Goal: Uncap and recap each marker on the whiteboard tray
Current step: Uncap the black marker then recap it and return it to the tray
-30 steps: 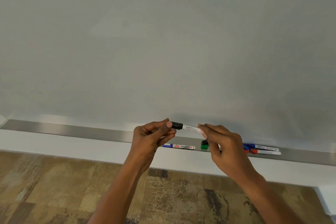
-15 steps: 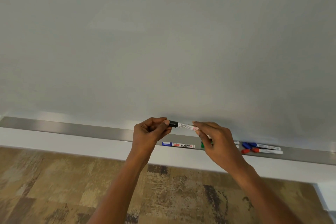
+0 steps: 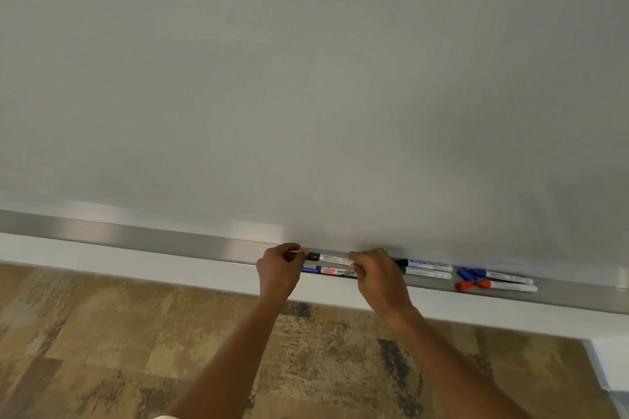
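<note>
Head view, low centre of frame: I see both hands holding one black marker [image 3: 332, 259] level over the metal tray [image 3: 204, 247]. My left hand [image 3: 279, 274] pinches the capped end, my right hand [image 3: 377, 277] grips the white barrel. A blue marker [image 3: 328, 271] lies just below it; green, blue and red markers rest further right under the whiteboard [image 3: 306, 78].

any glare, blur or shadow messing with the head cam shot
Head view: soft glare patches sit on the metal tray; the floor is smeared by blur; a faint shadow falls on the whiteboard above both hands; the wide lens bows the tray line; the label of the black marker stays partly readable.
</note>
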`<move>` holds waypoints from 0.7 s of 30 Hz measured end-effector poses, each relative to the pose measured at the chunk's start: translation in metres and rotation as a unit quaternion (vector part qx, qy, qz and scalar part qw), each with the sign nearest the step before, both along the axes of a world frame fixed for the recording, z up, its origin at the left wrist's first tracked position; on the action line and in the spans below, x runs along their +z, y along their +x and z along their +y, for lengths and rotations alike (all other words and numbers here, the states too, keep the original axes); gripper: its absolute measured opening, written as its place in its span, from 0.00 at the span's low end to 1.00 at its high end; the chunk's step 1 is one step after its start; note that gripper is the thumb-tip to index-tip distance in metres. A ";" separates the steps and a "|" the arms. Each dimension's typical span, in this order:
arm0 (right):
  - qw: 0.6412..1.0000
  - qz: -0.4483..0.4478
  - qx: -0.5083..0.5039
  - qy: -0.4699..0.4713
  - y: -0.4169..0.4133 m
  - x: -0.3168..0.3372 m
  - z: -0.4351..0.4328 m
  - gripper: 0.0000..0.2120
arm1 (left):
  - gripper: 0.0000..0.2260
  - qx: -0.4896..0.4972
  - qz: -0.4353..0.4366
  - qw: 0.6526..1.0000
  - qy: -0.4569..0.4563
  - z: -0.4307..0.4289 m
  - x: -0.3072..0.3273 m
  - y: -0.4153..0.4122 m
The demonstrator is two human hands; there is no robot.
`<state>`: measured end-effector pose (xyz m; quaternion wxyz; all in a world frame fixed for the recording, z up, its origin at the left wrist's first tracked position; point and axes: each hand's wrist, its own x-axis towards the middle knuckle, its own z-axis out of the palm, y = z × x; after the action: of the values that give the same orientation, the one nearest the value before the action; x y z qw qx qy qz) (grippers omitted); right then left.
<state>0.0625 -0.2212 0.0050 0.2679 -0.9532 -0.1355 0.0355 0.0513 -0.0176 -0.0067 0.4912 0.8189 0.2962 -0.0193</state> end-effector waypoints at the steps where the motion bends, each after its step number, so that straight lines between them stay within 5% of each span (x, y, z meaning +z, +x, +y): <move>1: 1.000 0.007 -0.001 -0.015 0.001 -0.004 0.002 0.15 | 0.10 -0.006 0.002 1.000 0.017 -0.001 -0.004 0.002; 21: 0.998 0.024 0.043 -0.032 0.013 -0.027 0.000 0.18 | 0.07 -0.017 0.046 0.997 0.054 -0.005 -0.029 0.010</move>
<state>0.0752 -0.2216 -0.0216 0.2387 -0.9535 -0.1685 0.0745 0.0616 -0.0228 -0.0356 0.4312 0.8477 0.3051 -0.0495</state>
